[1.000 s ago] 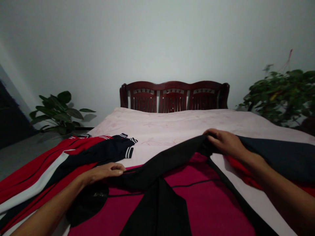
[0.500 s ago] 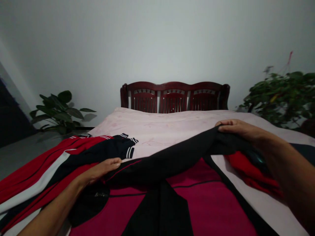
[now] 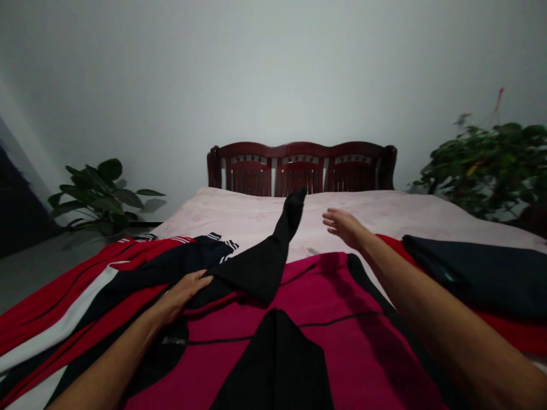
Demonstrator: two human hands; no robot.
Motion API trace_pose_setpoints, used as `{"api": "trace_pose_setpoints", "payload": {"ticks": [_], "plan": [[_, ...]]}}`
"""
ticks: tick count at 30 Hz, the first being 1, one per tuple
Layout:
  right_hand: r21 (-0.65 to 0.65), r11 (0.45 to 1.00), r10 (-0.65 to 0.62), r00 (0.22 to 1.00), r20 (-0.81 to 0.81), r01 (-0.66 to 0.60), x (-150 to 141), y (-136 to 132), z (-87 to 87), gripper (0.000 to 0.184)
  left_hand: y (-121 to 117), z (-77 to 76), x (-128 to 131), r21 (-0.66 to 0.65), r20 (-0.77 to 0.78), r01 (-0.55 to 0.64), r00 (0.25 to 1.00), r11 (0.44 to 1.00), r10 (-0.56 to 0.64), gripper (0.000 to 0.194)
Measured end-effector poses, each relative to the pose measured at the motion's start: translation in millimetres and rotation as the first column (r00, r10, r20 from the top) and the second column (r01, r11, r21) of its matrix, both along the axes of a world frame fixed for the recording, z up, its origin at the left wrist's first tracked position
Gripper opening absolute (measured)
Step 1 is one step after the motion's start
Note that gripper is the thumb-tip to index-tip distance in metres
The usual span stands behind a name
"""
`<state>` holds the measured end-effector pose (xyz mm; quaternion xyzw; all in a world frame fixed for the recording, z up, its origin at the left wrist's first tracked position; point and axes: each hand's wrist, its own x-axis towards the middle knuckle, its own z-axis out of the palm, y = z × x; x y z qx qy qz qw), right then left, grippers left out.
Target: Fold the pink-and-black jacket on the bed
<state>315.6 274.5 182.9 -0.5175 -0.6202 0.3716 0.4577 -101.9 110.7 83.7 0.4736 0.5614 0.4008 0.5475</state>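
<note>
**Black sleeve tilted up off a magenta jacket on a bed**

Spread out flat across the near part of the bed, a magenta-and-black jacket [image 3: 316, 290], with a black pointed panel [image 3: 273, 364] at its lower middle and a thin black line [image 3: 252, 340] running sideways across the magenta. Rising from its left side, a twisted black sleeve [image 3: 267, 270], tilted up toward the headboard, its narrow end [image 3: 294, 206] well above the rest of the cloth.

Left hand [image 3: 186, 293]: palm down at the foot of the sleeve, fingers [image 3: 205, 279] lying almost straight and relaxed against the black cloth, touching it, neither clenched nor grasping. Right hand [image 3: 344, 228]: fingers released and slightly spread, holding nothing, just beside the sleeve but apart from it, over the pale pink bed cover [image 3: 363, 208].

To the left, overlapping the jacket's edge, a red, white and black garment [image 3: 77, 290], with white-striped dark cuffs [image 3: 224, 253] near the hand. To the right, a folded dark navy garment [image 3: 470, 276] on red cloth [image 3: 513, 333].

On a black patch [image 3: 158, 356] near the left forearm, a pale printed mark [image 3: 173, 340], too small and dim to read; no other writing legible.

Beyond the bed, a dark red wooden headboard [image 3: 301, 168] against a pale wall [image 3: 273, 74], with a leafy plant at each side [image 3: 102, 196] [image 3: 487, 171].
</note>
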Motion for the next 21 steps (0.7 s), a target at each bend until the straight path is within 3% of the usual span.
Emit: {"api": "trace_pose_setpoints", "payload": {"ticks": [3,6,11,14,16,19,21], "plan": [[-0.008,1.0,-0.017,0.933,0.36,0.021,4.2,-1.0,-53.7,0.046,10.3,-8.6,-8.2,-0.099,0.132,-0.083,0.987,0.992,0.096,0.038],[0.0,1.0,0.014,0.786,0.619,-0.017,9.0,-4.1,-85.6,0.045,15.6,-11.8,-10.1,-0.165,0.181,-0.035,0.981,0.986,0.065,0.04],[0.101,0.983,0.007,0.578,0.816,-0.155,18.7,-17.9,-88.7,0.027,22.8,-7.3,-19.2,-0.069,0.137,-0.09,0.986,0.994,0.099,0.043],[0.266,0.91,-0.106,0.441,0.891,-0.319,36.4,-46.0,-96.0,0.022,17.9,-9.9,-29.2,-0.068,0.132,-0.149,0.979,0.986,0.157,0.046],[0.299,0.852,-0.125,0.387,0.914,-0.431,51.8,-68.2,-106.5,0.021,9.9,-13.8,-31.2,-0.119,0.122,-0.116,0.984,0.986,0.131,0.045],[0.168,0.893,0.008,0.388,0.922,-0.418,68.0,-91.2,-114.7,0.026,-0.9,-15.6,-24.3,-0.209,0.121,0.016,0.993,0.978,0.01,0.044],[0.064,0.951,0.069,0.41,0.909,-0.301,66.8,-96.3,-109.7,0.024,-2.7,-12.6,-16.5,-0.226,0.077,-0.012,0.997,0.974,0.03,0.041]]}}
